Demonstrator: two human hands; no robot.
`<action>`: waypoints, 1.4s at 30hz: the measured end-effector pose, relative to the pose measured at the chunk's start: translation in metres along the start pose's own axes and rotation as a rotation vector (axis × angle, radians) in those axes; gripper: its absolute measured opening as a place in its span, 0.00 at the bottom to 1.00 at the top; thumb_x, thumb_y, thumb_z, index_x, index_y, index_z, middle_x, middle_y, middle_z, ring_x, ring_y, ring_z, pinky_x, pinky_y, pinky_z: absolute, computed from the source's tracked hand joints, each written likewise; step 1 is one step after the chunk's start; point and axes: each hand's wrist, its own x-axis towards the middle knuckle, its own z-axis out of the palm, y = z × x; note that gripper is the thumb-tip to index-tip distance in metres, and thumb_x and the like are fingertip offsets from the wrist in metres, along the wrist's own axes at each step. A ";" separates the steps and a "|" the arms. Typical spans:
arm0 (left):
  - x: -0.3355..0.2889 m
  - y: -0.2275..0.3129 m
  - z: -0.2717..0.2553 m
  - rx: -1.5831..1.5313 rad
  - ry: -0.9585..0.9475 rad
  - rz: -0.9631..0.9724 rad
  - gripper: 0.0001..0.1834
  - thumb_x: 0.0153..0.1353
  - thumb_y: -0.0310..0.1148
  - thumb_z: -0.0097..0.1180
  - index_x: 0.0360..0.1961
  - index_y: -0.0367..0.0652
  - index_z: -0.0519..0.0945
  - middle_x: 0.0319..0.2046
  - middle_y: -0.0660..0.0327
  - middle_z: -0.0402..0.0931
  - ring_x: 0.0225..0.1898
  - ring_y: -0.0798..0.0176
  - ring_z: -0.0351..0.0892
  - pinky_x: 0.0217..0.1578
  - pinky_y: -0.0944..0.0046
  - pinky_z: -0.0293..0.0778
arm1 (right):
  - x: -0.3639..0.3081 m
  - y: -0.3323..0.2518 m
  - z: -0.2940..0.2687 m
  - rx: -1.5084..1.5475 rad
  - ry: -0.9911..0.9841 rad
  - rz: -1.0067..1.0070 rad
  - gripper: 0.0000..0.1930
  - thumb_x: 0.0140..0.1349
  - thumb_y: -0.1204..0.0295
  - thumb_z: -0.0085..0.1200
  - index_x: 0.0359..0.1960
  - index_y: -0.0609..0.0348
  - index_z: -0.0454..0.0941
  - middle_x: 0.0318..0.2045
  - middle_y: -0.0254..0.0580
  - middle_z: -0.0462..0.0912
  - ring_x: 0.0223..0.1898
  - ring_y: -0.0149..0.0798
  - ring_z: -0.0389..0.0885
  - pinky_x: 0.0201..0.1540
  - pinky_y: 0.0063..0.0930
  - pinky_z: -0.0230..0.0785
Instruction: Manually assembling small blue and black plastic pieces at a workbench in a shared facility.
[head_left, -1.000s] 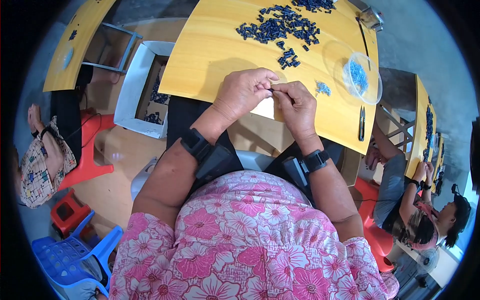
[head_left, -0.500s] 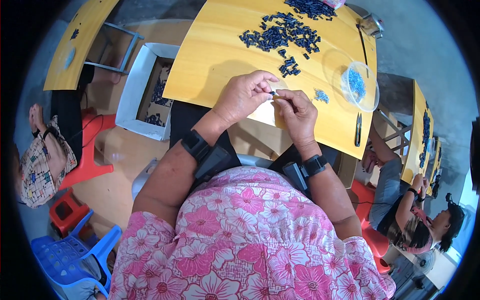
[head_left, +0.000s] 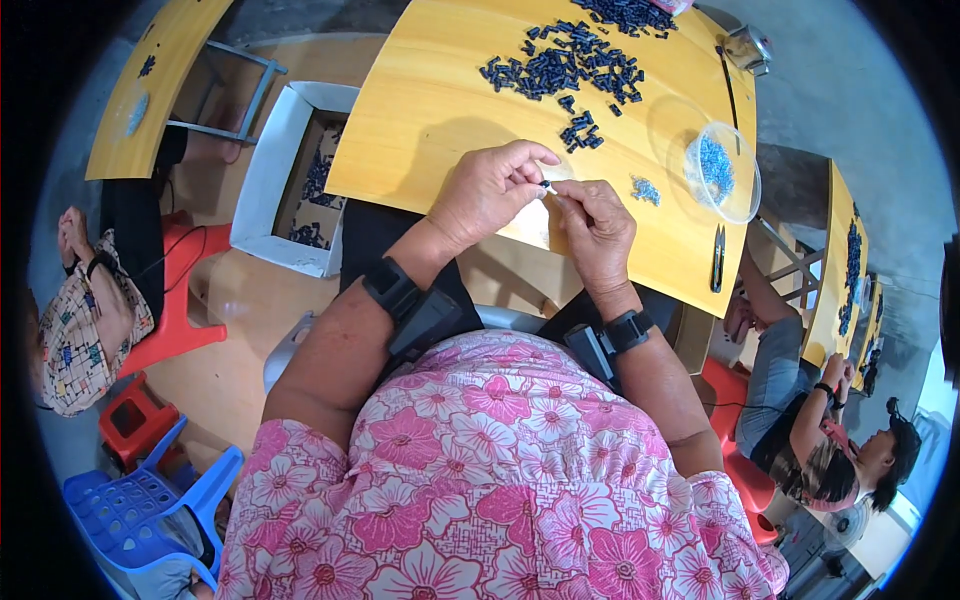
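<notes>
Above the near edge of the yellow table [head_left: 410, 150], my two hands meet fingertip to fingertip. Thumb and index finger of my left hand [head_left: 490, 190] pinch a small black piece [head_left: 546, 185], mostly covered by the fingers. My right hand [head_left: 598, 225] is closed in a pinch right beside it; whatever tiny thing lies in those fingertips is hidden. Past the hands lies a small group of black tubular pieces [head_left: 580, 131], with a larger heap [head_left: 565, 68] behind. To the right of my right hand is a little pile of light-blue bits [head_left: 645, 190].
A clear round tub [head_left: 738, 205] of blue bits stands at the table's right, with black thread snips [head_left: 718, 258] nearer me. A metal can [head_left: 745, 50] is at the far right. Left of the table sits an open white box [head_left: 268, 190] holding black pieces. Other people sit on both sides.
My hands stay almost in place, fingertips still together. The right fingers have shifted very slightly at the black piece.
</notes>
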 end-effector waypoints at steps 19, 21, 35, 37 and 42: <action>0.000 -0.002 0.003 0.077 0.016 0.036 0.15 0.58 0.19 0.61 0.47 0.41 0.81 0.29 0.67 0.80 0.32 0.76 0.78 0.38 0.73 0.76 | -0.001 0.002 0.001 -0.015 0.023 -0.111 0.07 0.55 0.81 0.60 0.35 0.56 0.84 0.30 0.44 0.83 0.34 0.44 0.82 0.38 0.31 0.75; 0.002 -0.003 0.003 0.044 -0.003 0.013 0.15 0.58 0.20 0.61 0.46 0.41 0.82 0.30 0.67 0.80 0.32 0.76 0.78 0.38 0.73 0.77 | 0.000 0.007 0.003 0.028 0.010 -0.027 0.07 0.55 0.81 0.60 0.35 0.56 0.84 0.30 0.43 0.83 0.34 0.42 0.83 0.38 0.30 0.75; 0.000 -0.003 0.000 0.000 0.032 0.024 0.10 0.60 0.20 0.60 0.43 0.39 0.83 0.35 0.66 0.82 0.36 0.76 0.79 0.41 0.74 0.77 | 0.011 0.015 -0.016 0.682 -0.075 0.433 0.07 0.63 0.82 0.54 0.41 0.66 0.83 0.37 0.43 0.85 0.33 0.30 0.82 0.40 0.26 0.79; 0.000 -0.003 0.001 -0.006 0.031 0.020 0.10 0.60 0.20 0.60 0.43 0.39 0.83 0.35 0.66 0.82 0.36 0.76 0.79 0.41 0.74 0.77 | 0.010 0.019 -0.016 0.713 -0.081 0.398 0.09 0.64 0.84 0.52 0.43 0.67 0.82 0.38 0.46 0.84 0.33 0.33 0.83 0.41 0.28 0.79; -0.001 -0.003 -0.001 -0.010 0.030 0.005 0.10 0.60 0.20 0.60 0.43 0.39 0.83 0.34 0.66 0.81 0.37 0.76 0.79 0.42 0.74 0.76 | 0.012 0.012 -0.016 0.867 -0.073 0.509 0.11 0.63 0.87 0.52 0.45 0.67 0.80 0.39 0.49 0.84 0.35 0.37 0.84 0.40 0.31 0.80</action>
